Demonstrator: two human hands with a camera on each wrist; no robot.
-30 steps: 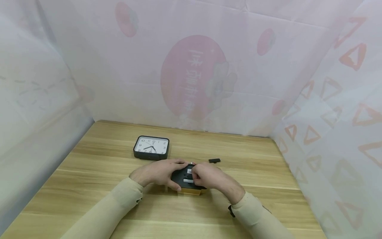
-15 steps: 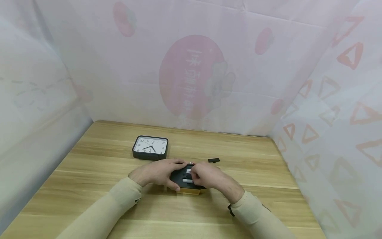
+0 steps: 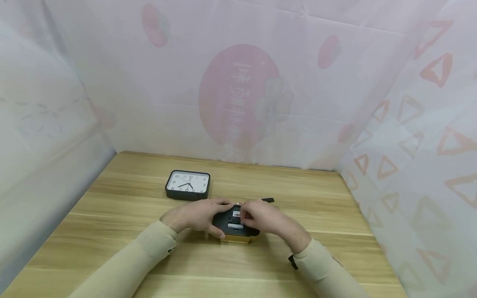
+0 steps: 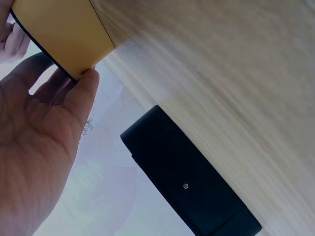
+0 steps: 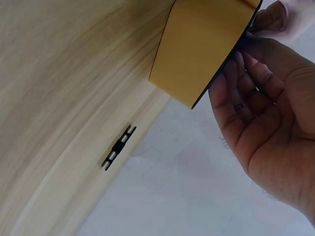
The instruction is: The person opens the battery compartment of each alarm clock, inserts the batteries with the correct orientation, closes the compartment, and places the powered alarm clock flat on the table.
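A box-like device (image 3: 223, 220) with a black back and yellow sides lies back side up on the table. Its back carries a white label (image 3: 236, 214) and a white cylinder that looks like a battery (image 3: 235, 226), set in a recess. My left hand (image 3: 199, 215) grips the device's left end, thumb on the near side and fingers on the far side. Curled fingers of my right hand (image 3: 261, 217) touch the black back at the battery's right end; their tips are partly hidden. The left wrist view shows the yellow side (image 4: 64, 32) under my left fingertips.
A black-framed clock (image 3: 188, 184) lies face up at the back left of the wooden table (image 3: 298, 198). Beyond my right hand lies a small black slotted cover (image 5: 118, 147). Something small, red and white (image 3: 239, 204) shows at the device's far edge. Printed white sheets surround the table.
My right hand has shifted slightly right, baring more of the battery and the device's near right corner. It now partly covers the black cover. My left hand stays in place.
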